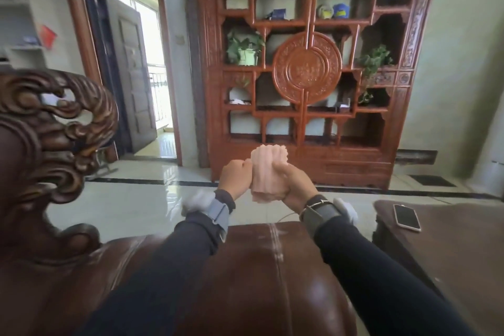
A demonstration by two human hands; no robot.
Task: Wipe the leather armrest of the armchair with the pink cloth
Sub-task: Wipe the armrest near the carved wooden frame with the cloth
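A folded pink cloth [268, 172] is held up in the air at the centre of the view, above and beyond the armchair. My right hand [293, 185] grips its lower right side from below. My left hand [234, 179] pinches its left edge with closed fingers. Both arms wear dark sleeves and wrist bands. The brown leather armrest [256, 267] fills the bottom of the view below my forearms, glossy, with seams running along it. Neither hand nor cloth touches the leather.
Carved dark wood of the armchair [46, 150] rises at left. A dark table [463, 240] at right carries a phone [407, 217]. A tall red wooden display cabinet [308, 76] stands across the glossy tiled floor [136, 199], with an open doorway [141, 76] to its left.
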